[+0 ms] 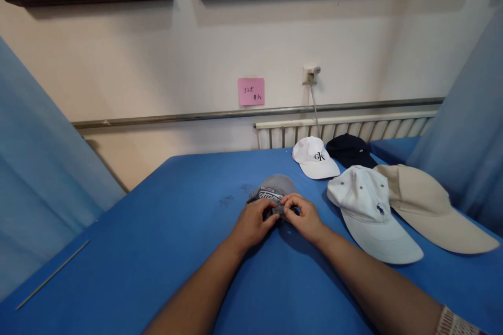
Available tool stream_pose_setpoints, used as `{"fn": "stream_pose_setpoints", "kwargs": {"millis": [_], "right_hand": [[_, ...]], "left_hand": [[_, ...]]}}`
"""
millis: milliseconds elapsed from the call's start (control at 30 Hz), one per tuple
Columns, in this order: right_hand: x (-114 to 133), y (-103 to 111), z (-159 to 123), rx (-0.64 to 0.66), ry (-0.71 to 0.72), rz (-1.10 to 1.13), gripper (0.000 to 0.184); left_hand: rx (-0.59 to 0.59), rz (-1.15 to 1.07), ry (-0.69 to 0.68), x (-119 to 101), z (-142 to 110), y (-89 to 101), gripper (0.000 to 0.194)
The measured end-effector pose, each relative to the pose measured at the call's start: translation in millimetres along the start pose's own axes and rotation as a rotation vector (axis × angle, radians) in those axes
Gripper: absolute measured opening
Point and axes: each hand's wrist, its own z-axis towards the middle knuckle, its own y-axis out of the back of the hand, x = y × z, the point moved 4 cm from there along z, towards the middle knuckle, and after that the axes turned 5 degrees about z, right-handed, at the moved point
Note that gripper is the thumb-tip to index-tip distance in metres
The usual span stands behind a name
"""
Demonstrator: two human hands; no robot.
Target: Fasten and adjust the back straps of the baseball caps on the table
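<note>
A grey baseball cap (280, 183) with white lettering lies on the blue-covered table, its brim seemingly turned away from me. My left hand (253, 222) pinches the cap's near edge, thumb and fingers pressed together. Close beside it, my right hand (304, 217) grips the same edge, with its fingertips bent in a pinch. Both hands meet around a dark strap-like part at the near side of the cap. Fingers cover much of that part, so its fastening cannot be made out.
To the right sit a white cap (314, 154), a black cap (348, 149), a pale cap (367, 204) and a beige long-brimmed cap (428, 204). A thin stick (53, 275) lies at the table's left. Behind are a rail (196, 116), radiator (353, 128) and plugged-in cord (314, 99).
</note>
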Motion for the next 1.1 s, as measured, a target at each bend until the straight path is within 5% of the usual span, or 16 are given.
{"fn": "stream_pose_setpoints", "kwargs": {"millis": [1100], "right_hand": [[-1.3,-1.1,0.5,-0.013,-0.015,0.027,0.01]], "left_hand": [[-0.042,0.04,-0.001,5.4,0.0,-4.0,0.02]]}}
